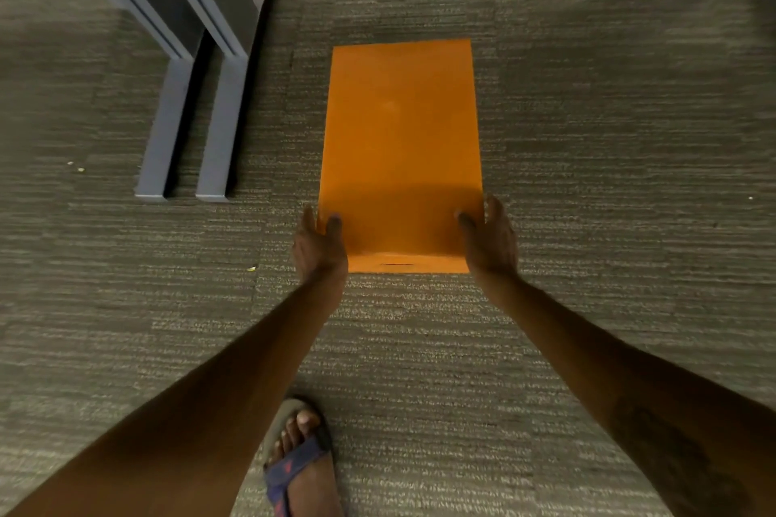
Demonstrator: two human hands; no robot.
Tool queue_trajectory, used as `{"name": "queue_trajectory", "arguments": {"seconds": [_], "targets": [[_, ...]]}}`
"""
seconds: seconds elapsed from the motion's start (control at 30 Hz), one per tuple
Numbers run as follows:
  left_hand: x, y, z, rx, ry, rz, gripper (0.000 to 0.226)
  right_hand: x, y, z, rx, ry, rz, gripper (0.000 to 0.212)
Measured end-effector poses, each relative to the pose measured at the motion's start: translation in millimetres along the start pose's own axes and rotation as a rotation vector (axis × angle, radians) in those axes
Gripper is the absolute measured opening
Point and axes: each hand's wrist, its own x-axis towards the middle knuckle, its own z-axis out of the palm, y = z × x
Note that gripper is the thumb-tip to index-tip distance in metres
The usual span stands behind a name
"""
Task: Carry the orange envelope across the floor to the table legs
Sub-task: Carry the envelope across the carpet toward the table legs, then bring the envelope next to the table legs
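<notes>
Envelope point(401, 139), orange, was out flat in front of me, held lengthwise over the grey carpet point(588, 180). My left hand point(320, 243) pinched its near left corner, thumb on top; my right hand point(491, 239) pinched the near right corner likewise. The grey table legs point(197, 130) stood just left of it, apart. One sandalled foot point(300, 462) was planted below.

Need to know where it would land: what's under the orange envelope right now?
Around the orange envelope, held by the left hand and right hand, only grey carpet shows. The patch beneath it is covered. The table legs stand to its left, not under it.
</notes>
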Motion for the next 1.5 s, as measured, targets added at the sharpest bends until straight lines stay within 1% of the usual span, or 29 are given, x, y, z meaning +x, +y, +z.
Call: {"name": "queue_trajectory", "arguments": {"seconds": [0.1, 0.17, 0.3, 0.53, 0.6, 0.67, 0.77, 0.93, 1.03, 1.27, 1.37, 1.5], "targets": [[4, 4, 2, -0.041, -0.015, 0.007, 0.053, 4, 0, -1, 0.021, 0.001, 0.014, 0.05], [35, 6, 6, -0.056, -0.047, 0.012, 0.05, 23, -8, 17, 0.021, 0.023, 0.038, 0.049], [34, 4, 7, -0.087, -0.124, 0.058, 0.041, 23, 1, 15, 0.143, 0.022, 0.028, 0.04], [29, -4, 9, -0.237, -0.192, 0.025, 0.042, 16, 13, 10, 0.32, -0.034, 0.009, 0.026], [44, -12, 8, -0.259, -0.172, 0.02, 0.042, 20, 10, 27, 0.325, -0.031, -0.005, 0.029], [44, -14, 9, -0.266, -0.15, 0.015, 0.042, 16, 9, 28, 0.328, -0.005, -0.014, 0.033], [37, -13, 8, -0.296, -0.137, 0.002, 0.04, 10, 10, 29, 0.344, 0.038, -0.019, 0.033], [44, -5, 4, -0.329, -0.108, 0.009, 0.031, 9, 1, 30, 0.362, 0.059, -0.041, 0.031], [54, 3, -1, -0.29, -0.068, 0.046, 0.033, 16, -9, 36, 0.377, 0.06, -0.056, 0.029], [116, 12, -25, -0.202, 0.068, 0.1, 0.031, 43, -49, 91, 0.38, 0.101, -0.084, 0.032], [130, 11, -33, -0.147, 0.083, 0.123, 0.032, 46, -59, 105, 0.361, 0.115, -0.097, 0.033], [130, 16, -37, -0.142, 0.1, 0.144, 0.035, 50, -65, 108, 0.34, 0.096, -0.11, 0.037]]}}
